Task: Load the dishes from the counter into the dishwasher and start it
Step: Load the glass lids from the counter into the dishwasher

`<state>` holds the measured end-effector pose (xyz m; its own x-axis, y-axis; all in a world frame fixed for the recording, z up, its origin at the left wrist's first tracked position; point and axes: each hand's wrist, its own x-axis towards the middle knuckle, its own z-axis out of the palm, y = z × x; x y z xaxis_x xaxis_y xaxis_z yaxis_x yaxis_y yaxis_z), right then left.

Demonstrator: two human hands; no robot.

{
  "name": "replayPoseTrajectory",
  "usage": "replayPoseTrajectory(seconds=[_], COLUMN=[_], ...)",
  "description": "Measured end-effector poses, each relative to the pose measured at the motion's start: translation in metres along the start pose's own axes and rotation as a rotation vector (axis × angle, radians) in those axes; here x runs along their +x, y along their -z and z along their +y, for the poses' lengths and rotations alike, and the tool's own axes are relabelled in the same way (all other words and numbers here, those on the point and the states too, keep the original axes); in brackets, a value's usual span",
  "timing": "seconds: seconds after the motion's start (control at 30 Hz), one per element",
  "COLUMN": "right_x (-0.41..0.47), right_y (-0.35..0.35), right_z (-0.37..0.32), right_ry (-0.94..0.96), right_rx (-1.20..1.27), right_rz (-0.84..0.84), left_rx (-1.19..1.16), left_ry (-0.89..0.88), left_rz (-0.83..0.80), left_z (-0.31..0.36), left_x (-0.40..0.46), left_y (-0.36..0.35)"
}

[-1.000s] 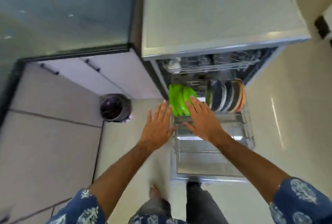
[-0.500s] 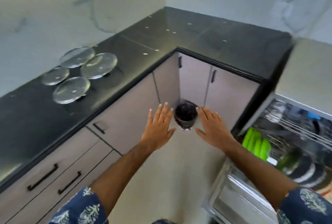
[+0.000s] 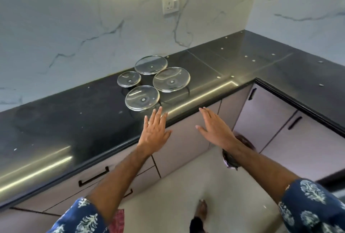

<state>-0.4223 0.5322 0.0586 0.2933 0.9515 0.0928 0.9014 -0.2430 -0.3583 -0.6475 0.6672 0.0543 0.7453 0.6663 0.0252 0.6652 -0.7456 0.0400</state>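
Note:
Several round glass lids lie flat in a cluster on the black counter (image 3: 74, 120). The nearest lid (image 3: 142, 98) sits close to the counter's front edge, with a larger lid (image 3: 171, 79) to its right, a small lid (image 3: 129, 79) behind it and another lid (image 3: 151, 64) at the back. My left hand (image 3: 155, 132) is stretched out with straight fingers, its fingertips just short of the nearest lid. My right hand (image 3: 214, 128) is also flat and empty, over the counter's edge to the right. The dishwasher is out of view.
The counter turns a corner at the right (image 3: 298, 68). Pale cabinet doors and drawers with black handles (image 3: 93, 177) run below it. A dark bin (image 3: 240, 150) stands on the floor in the corner, partly behind my right arm. A wall socket (image 3: 170, 4) is above the lids.
My view has swung left from the open dishwasher to the counter. Both empty hands have come along and now reach toward the glass lids.

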Motion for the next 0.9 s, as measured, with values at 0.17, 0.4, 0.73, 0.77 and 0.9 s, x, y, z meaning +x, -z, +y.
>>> replayPoseTrajectory(seconds=[0.17, 0.4, 0.73, 0.77, 0.9], right_x=[0.096, 0.226, 0.328, 0.332, 0.334], right_y=[-0.008, -0.011, -0.060, -0.063, -0.067], right_z=[0.011, 0.046, 0.051, 0.050, 0.042], right_ry=[-0.140, -0.446, -0.803, -0.834, -0.912], right_rx=[0.299, 0.739, 1.311, 1.346, 1.513], right_rz=[-0.053, -0.168, -0.096, -0.081, 0.003], left_rx=[-0.031, -0.116, -0.278, -0.303, -0.411], left_ry=[0.024, 0.101, 0.097, 0.089, 0.032], left_rz=[-0.018, -0.031, -0.047, -0.048, -0.036], left_z=[-0.032, -0.064, -0.117, -0.122, -0.147], left_x=[0.066, 0.171, 0.255, 0.263, 0.294], left_y=[0.002, -0.004, -0.023, -0.024, -0.029])
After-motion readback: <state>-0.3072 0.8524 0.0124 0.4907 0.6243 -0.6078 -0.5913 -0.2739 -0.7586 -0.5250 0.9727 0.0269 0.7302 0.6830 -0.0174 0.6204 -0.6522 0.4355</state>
